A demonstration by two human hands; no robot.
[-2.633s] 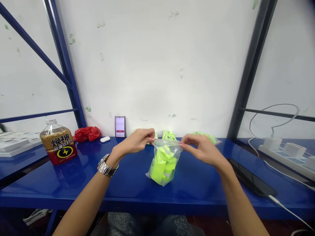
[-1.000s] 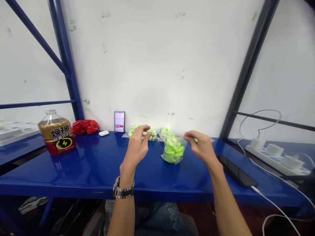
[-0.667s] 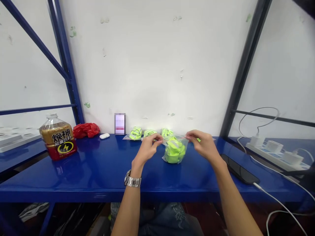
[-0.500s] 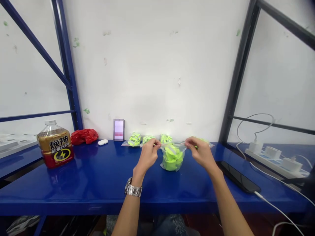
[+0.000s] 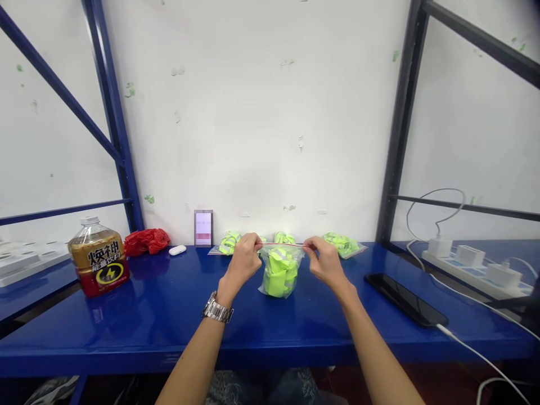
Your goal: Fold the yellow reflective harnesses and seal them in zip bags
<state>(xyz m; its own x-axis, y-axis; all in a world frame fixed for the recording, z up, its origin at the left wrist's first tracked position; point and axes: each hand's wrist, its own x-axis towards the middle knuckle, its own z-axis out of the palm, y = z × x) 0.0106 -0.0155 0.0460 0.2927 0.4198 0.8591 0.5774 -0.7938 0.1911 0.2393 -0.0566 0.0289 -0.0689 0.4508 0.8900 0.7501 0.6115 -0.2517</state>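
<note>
A clear zip bag [image 5: 280,277] with a folded neon-yellow item with pale strips inside hangs upright, low over the blue table [image 5: 177,315]. My left hand [image 5: 243,257], a metal watch on its wrist, pinches the left end of the bag's red-lined top edge. The right end of that edge is pinched by my right hand [image 5: 324,257]. Between them the edge is stretched taut and straight. Behind, near the wall, lie similar filled bags: one at left [image 5: 230,242], one partly hidden behind the held bag [image 5: 284,237], and one at right [image 5: 341,244].
At left stand a large drink bottle [image 5: 100,260] and a crumpled red plastic bag [image 5: 147,241]. A small white case [image 5: 178,250] lies near an upright phone [image 5: 203,228]. At right are a black phone [image 5: 405,299] on a cable and a power strip [image 5: 476,270] with chargers.
Both hands and the held bag have shifted slightly left in view. The bag's top edge is now straighter, its red line plainer. The rear right bag has come into fuller view.
</note>
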